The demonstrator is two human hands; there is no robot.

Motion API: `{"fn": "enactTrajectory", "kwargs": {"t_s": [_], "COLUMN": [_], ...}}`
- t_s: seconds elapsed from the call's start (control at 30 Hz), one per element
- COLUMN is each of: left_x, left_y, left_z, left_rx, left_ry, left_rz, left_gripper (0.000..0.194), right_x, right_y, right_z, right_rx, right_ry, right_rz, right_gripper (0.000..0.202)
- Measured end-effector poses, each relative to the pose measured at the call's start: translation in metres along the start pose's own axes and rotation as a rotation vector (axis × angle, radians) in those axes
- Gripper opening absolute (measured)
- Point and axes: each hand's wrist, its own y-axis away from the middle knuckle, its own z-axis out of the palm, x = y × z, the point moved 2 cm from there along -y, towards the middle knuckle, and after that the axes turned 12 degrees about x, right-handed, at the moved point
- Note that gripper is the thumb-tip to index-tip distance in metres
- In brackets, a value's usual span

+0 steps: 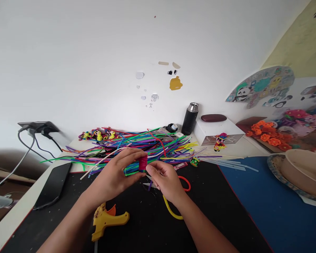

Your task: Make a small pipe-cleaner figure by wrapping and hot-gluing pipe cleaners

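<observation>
My left hand [121,170] holds a small magenta fuzzy piece [143,163] between its thumb and fingers, above the black mat. Close against the piece's right edge is my right hand [164,179], its fingers curled into a pinch. What sits in that pinch is hidden. A short purple stem [149,185] shows just below the right fingertips; I cannot tell if it is held. Under the right hand are scissors with a red and a yellow handle [171,211], their blades pointing left. A yellow glue gun [109,219] lies below my left wrist.
A wide heap of colourful pipe cleaners [155,144] spreads behind my hands. A black phone [54,184] lies at left. Farther back are a black thermos [190,119], a white box [204,133] and a small figure [220,141]. Clear glue sticks [229,162] lie right, near a bowl [308,168].
</observation>
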Motion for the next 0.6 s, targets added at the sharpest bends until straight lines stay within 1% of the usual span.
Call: {"fn": "enactTrajectory", "kwargs": {"t_s": [0.23,0.6], "left_x": [-0.0033,-0.0071], "left_y": [-0.0016,-0.0030], "left_z": [-0.0039,-0.0039], "left_rx": [0.041,0.058], "left_ry": [0.025,0.068], "left_rz": [-0.003,-0.091], "left_gripper": [0.044,0.043], "right_x": [-0.0044,-0.0024], "right_y": [-0.0001,0.0007], "right_z": [-0.0014,0.0007], "right_rx": [0.020,0.032], "right_ry": [-0.019,-0.026], "right_rz": [0.000,-0.002], "right_gripper": [0.056,0.056]}}
